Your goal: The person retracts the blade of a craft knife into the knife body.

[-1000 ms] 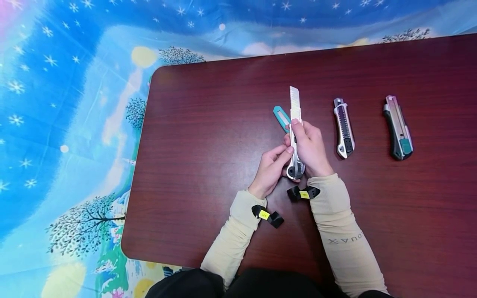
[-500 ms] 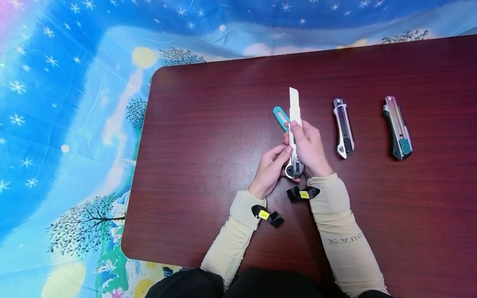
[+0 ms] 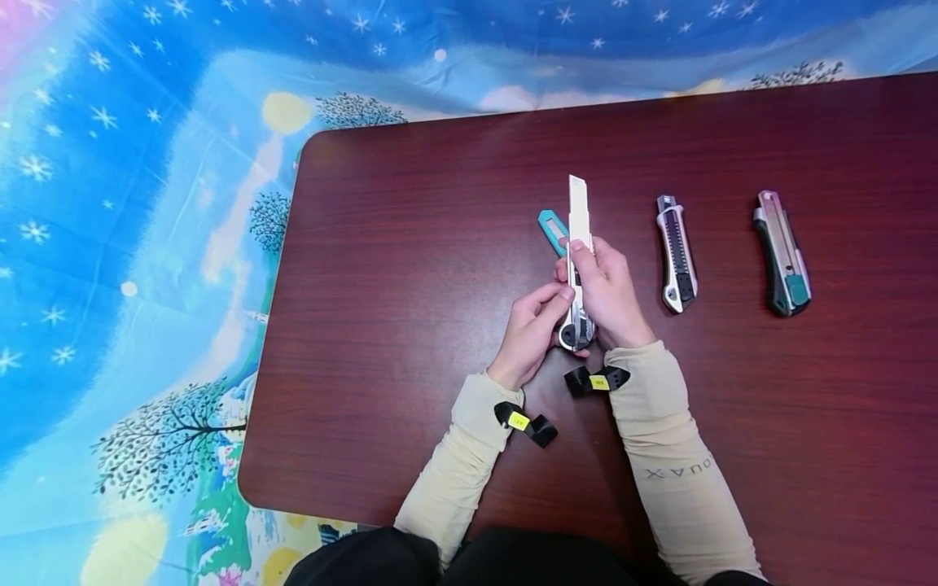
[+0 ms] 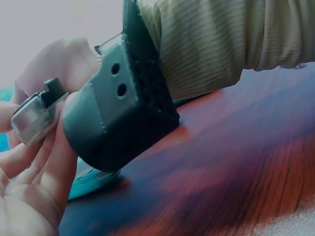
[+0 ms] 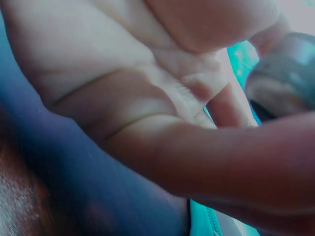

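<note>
Both hands hold one silver-and-black snap-off utility knife [image 3: 575,316] in the head view, its blade [image 3: 578,195] extended toward the far side of the table. My left hand [image 3: 526,334] pinches the lower part of its handle from the left. Higher up, my right hand [image 3: 614,295] grips it from the right, thumb lying along the front. The left wrist view shows the butt end of the utility knife [image 4: 35,118] between fingers. In the right wrist view its end [image 5: 283,78] is blurred beyond the palm. A teal cutter [image 3: 553,231] lies behind, partly hidden by the hands.
To the right on the dark red table [image 3: 396,244] lie a white-and-black utility knife [image 3: 677,254] and, farther right, a black-and-green one [image 3: 784,254]. A patterned blue cloth [image 3: 168,203] hangs beyond the table's left and far edges.
The held utility knife has tilted slightly, its butt end shifting a little left and its blade looking brighter. Both hands keep their hold; the other knives stay put.
</note>
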`<state>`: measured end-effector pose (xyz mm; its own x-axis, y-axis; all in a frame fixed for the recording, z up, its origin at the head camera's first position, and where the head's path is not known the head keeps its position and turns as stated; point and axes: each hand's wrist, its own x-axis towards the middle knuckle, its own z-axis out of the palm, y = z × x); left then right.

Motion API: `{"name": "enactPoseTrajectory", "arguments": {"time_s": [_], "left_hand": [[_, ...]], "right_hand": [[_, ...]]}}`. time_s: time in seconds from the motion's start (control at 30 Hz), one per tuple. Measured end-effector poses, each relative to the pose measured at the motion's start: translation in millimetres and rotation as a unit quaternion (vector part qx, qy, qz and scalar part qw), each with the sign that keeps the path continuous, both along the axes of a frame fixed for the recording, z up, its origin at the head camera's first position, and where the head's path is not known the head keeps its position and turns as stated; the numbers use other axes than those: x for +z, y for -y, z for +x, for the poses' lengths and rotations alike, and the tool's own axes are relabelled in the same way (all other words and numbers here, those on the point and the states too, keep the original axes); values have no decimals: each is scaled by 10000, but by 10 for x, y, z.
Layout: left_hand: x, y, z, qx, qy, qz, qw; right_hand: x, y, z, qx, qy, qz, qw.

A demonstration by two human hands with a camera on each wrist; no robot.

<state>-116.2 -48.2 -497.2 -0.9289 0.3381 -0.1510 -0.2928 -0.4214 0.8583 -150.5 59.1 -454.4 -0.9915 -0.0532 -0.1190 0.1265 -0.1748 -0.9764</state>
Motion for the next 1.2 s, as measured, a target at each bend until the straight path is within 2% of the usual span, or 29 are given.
{"name": "enactPoseTrajectory", "arguments": {"time_s": [0.27, 0.3, 0.4, 0.5, 0.57, 0.63, 0.77, 0.83, 1.03, 1.2], "left_hand": [[-8, -2, 2, 35, -57, 82, 9999], [-11, 0, 4, 33, -63, 90, 9999], [-20, 4, 4, 31, -86, 109, 9999], [-25, 6, 5, 33, -86, 129, 9999], [-24, 7, 4, 36, -65, 155, 9999], [-23, 4, 5, 66, -67, 181, 9998], [-7, 7, 8, 89, -109, 219, 9997], [1, 9, 9, 67, -123, 237, 9996], [31, -2, 19, -235, -91, 439, 9987], [-24, -18, 16, -502, -328, 417, 9973]], "right_hand": [[-21, -11, 3, 123, 30, -210, 9997], [-39, -15, 0, 134, 33, -190, 9997], [-247, -50, -58, 201, -187, -313, 9991], [-256, -55, -61, 236, -217, -329, 9989], [-227, -50, -50, 231, -234, -256, 9991], [-123, -31, -16, 227, -165, -240, 9993], [-111, -18, -9, 175, -243, -353, 9989], [-47, -7, 5, 110, -139, -359, 9992], [0, -54, 2, 33, 56, -823, 9966], [0, -105, -19, 14, 11, -937, 9956]]}}
